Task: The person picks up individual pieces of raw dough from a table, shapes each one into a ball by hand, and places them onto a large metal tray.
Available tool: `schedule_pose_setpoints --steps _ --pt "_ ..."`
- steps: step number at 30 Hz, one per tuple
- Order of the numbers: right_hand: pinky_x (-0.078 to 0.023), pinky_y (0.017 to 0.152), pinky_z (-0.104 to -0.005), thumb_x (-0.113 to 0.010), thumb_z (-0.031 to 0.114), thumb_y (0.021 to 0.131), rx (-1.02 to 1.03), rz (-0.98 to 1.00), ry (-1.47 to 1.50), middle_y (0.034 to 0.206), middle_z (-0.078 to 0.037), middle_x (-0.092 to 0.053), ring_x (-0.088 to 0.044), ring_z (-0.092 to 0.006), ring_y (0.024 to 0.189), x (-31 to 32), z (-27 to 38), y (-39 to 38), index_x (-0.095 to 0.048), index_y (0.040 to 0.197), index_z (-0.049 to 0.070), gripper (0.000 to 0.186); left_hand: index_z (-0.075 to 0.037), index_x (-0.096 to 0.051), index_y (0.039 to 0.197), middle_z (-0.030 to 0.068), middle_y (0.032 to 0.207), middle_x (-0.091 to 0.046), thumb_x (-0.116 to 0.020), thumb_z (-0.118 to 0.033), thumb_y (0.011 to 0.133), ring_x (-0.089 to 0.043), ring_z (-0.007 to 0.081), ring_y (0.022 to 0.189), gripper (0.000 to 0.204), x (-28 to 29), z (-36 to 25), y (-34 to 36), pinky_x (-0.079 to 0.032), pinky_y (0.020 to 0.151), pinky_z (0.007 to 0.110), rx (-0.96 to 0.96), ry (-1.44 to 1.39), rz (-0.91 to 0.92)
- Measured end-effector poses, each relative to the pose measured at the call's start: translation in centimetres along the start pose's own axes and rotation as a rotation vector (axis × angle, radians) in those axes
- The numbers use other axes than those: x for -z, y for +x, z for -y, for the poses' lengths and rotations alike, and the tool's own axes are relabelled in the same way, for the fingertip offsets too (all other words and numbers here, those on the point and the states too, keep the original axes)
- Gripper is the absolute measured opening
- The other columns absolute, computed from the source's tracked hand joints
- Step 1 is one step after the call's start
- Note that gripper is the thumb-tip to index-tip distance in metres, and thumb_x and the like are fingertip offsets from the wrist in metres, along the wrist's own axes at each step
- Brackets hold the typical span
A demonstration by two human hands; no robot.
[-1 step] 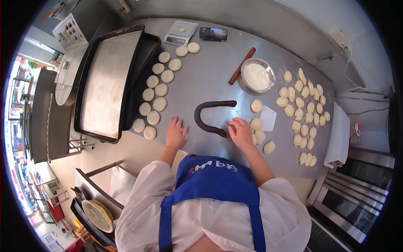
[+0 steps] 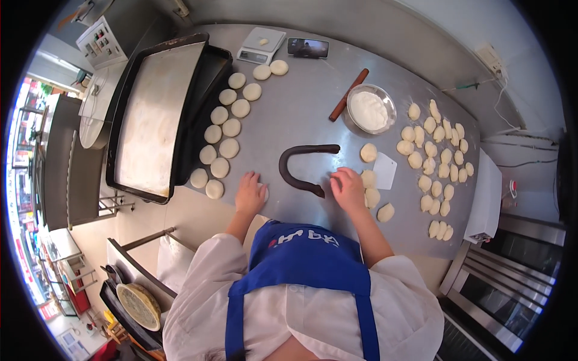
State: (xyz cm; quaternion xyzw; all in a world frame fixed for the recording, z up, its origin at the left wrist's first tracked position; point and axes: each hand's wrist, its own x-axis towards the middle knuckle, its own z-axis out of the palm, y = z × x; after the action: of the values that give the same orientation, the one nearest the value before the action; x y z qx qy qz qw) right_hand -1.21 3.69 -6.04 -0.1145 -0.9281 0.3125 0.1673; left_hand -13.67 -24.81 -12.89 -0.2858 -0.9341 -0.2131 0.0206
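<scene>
On the metal table lies a U-shaped, dark brown rope of paste or dough [image 2: 286, 171], its bend toward the left. My right hand [image 2: 348, 188] is just right of its near end, fingers curled together and apart from it; anything in them is hidden. My left hand [image 2: 250, 191] is palm down by the table's front edge, fingers spread. A pale edge [image 2: 265, 194], perhaps dough, shows beside its fingers, mostly covered. Several dough pieces [image 2: 386, 212] lie to the right of my right hand, next to a white scraper [image 2: 385, 171].
Flattened dough rounds [image 2: 229, 148] line the left side, beside stacked black-rimmed baking trays [image 2: 150, 120]. Behind are a scale [image 2: 261, 45], a phone [image 2: 308, 47], a rolling pin [image 2: 348, 95] and a bowl of flour [image 2: 368, 111]. Many small dough pieces [image 2: 444, 154] cover the right side.
My right hand has shifted slightly to the right, away from the near end of the dark rope. My left hand has barely moved.
</scene>
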Motion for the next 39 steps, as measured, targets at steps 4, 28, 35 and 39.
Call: schedule_pose_setpoints --steps 4,28,35,39 --pt "-0.047 0.079 -0.041 -0.064 0.013 0.077 -0.137 -0.119 -0.074 0.097 -0.011 -0.063 -0.06 -0.0316 0.088 0.4 -4.5 0.6 -0.064 0.085 0.005 0.011 -0.007 -0.058 0.113 0.013 0.11 -0.061 -0.069 -0.034 0.076 -0.06 0.0294 0.097 0.047 2.9 -0.2 -0.6 -0.048 0.084 0.038 0.456 -0.108 0.297" --pt "-0.041 0.088 -0.044 -0.067 0.021 0.079 -0.493 -0.339 -0.275 0.107 -0.018 -0.057 -0.052 -0.0363 0.1 -1.2 -11.4 2.6 -0.054 0.107 0.001 0.036 -0.003 -0.048 0.13 0.0 0.091 -0.057 -0.056 -0.026 0.09 -0.053 0.0093 0.077 0.047 -4.3 -2.7 24.0 -0.042 0.058 0.023 0.709 -1.033 0.109" --pt "-0.05 0.068 -0.0386 -0.065 0.014 0.08 -0.476 -0.163 -0.011 0.09 -0.016 -0.063 -0.062 -0.032 0.078 -1.0 -5.4 3.7 -0.048 0.108 0.003 0.034 -0.004 -0.049 0.127 0.0022 0.109 -0.059 -0.056 -0.027 0.091 -0.057 0.0115 0.093 0.043 2.6 -7.7 8.2 -0.046 0.077 0.026 0.655 -1.248 0.732" --pt "-0.049 0.071 -0.0279 -0.058 0.013 0.087 -0.391 -0.328 0.892 0.095 -0.012 -0.062 -0.06 -0.0158 0.082 -0.3 1.8 4.1 -0.049 0.113 0.002 0.029 -0.001 -0.043 0.131 0.0081 0.121 -0.055 -0.05 -0.032 0.094 -0.055 0.0205 0.108 0.048 2.8 -10.4 5.8 -0.044 0.092 0.035 0.871 -1.662 0.69"
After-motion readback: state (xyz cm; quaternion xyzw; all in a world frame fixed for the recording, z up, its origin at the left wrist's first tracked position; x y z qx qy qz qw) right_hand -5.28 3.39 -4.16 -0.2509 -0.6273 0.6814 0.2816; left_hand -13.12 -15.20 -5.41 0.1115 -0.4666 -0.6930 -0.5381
